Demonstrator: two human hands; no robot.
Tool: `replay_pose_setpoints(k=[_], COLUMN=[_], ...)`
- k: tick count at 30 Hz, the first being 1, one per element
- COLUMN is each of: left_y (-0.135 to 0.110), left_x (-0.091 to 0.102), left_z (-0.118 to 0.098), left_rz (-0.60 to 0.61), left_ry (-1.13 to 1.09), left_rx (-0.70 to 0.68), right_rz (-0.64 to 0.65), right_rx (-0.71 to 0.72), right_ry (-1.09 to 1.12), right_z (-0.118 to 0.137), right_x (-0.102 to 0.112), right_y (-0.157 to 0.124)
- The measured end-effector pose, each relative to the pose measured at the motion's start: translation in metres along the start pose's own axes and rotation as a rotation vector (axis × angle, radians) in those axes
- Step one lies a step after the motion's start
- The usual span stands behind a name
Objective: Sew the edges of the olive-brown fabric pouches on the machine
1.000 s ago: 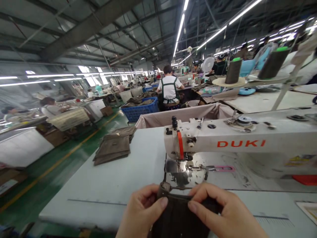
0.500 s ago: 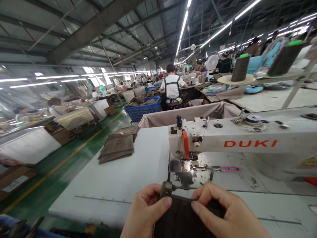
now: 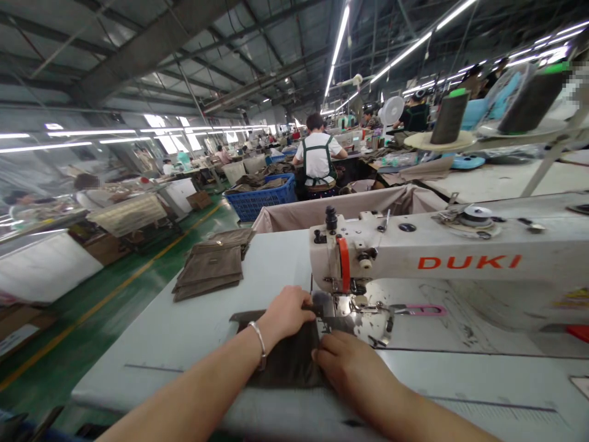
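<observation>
A dark brown fabric piece [image 3: 292, 365] lies on the pale sewing table, its upper edge near the presser foot of the white sewing machine [image 3: 414, 252]. My left hand [image 3: 288, 312], a silver bangle on its wrist, holds the top of the fabric just left of the needle area, thumb and fingers closed. Nearer to me, my right hand [image 3: 347, 362] grips the right edge of the fabric with curled fingers. The fingertips of both hands are partly hidden. Pink-handled thread snips [image 3: 421, 310] lie on the machine bed, right of the presser foot.
A stack of brown fabric pieces [image 3: 211, 264] rests at the table's left edge. Behind the machine stands a bin lined with pinkish cloth [image 3: 285, 215]. Thread cones [image 3: 450, 120] rise at the right. A blue basket [image 3: 264, 199] and a seated person [image 3: 317, 156] are farther off.
Both hands have moved forward with the fabric, from the table's front edge to the machine. The fabric now lies flat on the table, and my left hand has shifted to its top edge.
</observation>
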State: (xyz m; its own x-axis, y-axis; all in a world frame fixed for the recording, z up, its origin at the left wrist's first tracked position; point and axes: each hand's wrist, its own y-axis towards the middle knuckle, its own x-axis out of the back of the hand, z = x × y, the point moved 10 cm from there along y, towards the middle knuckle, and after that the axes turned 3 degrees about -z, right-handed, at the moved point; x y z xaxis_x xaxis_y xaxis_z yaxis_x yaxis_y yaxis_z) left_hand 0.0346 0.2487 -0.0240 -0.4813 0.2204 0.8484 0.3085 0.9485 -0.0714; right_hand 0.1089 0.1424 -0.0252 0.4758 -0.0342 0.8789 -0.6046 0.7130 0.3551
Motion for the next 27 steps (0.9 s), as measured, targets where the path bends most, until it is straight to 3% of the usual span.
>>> replay_pose_setpoints(k=[3,6,12,16,22,27], left_y=[0.032,0.04,-0.003,-0.031,-0.028,-0.031], left_x=[0.004,-0.001,-0.019,-0.04,-0.037,-0.032], left_z=[-0.01,-0.025,-0.044,-0.057,-0.058,-0.061], left_rz=[-0.202,-0.263,-0.254,-0.12,-0.061,-0.117], left_ry=[0.117,0.172,0.243,0.256,0.161,0.181], left_rx=[-0.062,-0.144,-0.288,-0.45,-0.515,-0.554], right_rz=[-0.014,0.012,-0.021,-0.129,-0.132,-0.152], right_rx=[-0.01,0.025,0.094,0.092,0.082,0.108], right_ry=[-0.086,-0.117,-0.099,-0.051,-0.037,-0.023], right_z=[-0.027,-0.044,-0.048,-0.047,-0.043,-0.038], right_x=[0.003,0.013,0.017,0.022,0.025,0.027], right_y=[0.014,0.011,-0.021,-0.028,-0.022,-0.022])
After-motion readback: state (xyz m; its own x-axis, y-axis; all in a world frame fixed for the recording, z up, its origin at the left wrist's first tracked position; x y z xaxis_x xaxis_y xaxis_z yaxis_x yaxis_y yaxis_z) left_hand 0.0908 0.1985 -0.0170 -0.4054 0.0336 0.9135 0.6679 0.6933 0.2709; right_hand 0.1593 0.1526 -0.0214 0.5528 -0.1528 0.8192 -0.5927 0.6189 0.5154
